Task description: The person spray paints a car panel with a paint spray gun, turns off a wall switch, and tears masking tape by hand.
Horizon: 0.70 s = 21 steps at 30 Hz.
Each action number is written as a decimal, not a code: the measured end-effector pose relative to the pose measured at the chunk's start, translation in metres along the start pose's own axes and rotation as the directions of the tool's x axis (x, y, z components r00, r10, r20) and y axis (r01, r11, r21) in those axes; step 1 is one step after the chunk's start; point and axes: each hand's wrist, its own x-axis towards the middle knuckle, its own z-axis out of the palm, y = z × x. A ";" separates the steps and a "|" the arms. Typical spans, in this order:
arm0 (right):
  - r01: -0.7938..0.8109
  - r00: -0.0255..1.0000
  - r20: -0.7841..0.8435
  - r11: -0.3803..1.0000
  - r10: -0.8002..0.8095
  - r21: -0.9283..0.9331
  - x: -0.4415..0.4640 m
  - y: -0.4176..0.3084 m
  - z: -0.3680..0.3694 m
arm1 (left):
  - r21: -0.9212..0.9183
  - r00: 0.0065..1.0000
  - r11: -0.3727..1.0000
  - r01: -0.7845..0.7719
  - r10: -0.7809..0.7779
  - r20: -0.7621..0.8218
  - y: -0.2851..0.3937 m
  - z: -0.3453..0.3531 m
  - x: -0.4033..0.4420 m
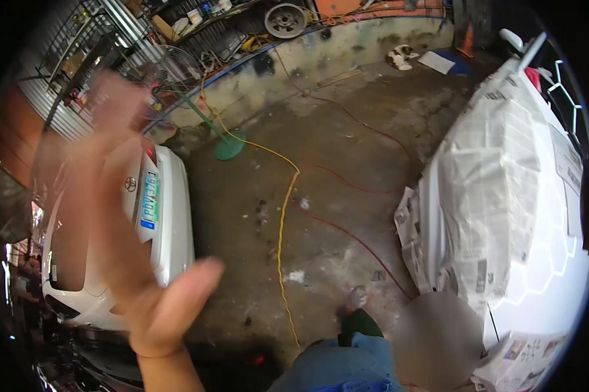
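Observation:
My left hand point(141, 261) is raised at the left of the head view, blurred by motion. Its fingers stretch upward and the thumb sticks out to the right, with nothing held in it. Behind it is the rear of a white car point(180, 209), which the hand partly covers; I cannot tell any contact between them. My right hand is out of view. At the bottom middle a person in a blue shirt point(346, 366) is close below the camera, with a blurred round patch beside the shirt.
On the right, newspaper sheets point(484, 189) cover part of a white vehicle point(556, 261). A yellow cord point(281, 242) and a red hose point(346, 235) cross the concrete floor point(242, 215). A fan's green base point(229, 146) stands near the low wall point(359, 59). A cat point(401, 57) lies at the back.

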 end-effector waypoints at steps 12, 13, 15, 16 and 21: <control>-0.127 0.927 -0.294 0.933 0.232 0.338 -0.149 0.046 0.119 | -0.130 0.408 0.655 0.744 -0.293 0.865 -0.115 0.345 -0.583; -0.120 0.910 -0.330 0.921 0.252 0.371 -0.171 0.058 0.130 | -0.064 0.237 0.613 0.788 -0.206 0.949 -0.138 0.338 -0.582; -0.127 0.881 -0.361 0.888 0.306 0.442 -0.209 0.080 0.161 | 0.002 0.041 0.627 0.779 -0.054 0.998 -0.208 0.337 -0.586; -0.133 0.870 -0.364 0.868 0.333 0.478 -0.228 0.088 0.181 | -0.030 0.020 0.664 0.747 0.023 1.000 -0.254 0.341 -0.584; -0.165 0.879 -0.313 0.845 0.361 0.509 -0.244 0.158 0.272 | -0.405 0.102 0.800 0.443 0.403 0.909 -0.502 0.383 -0.535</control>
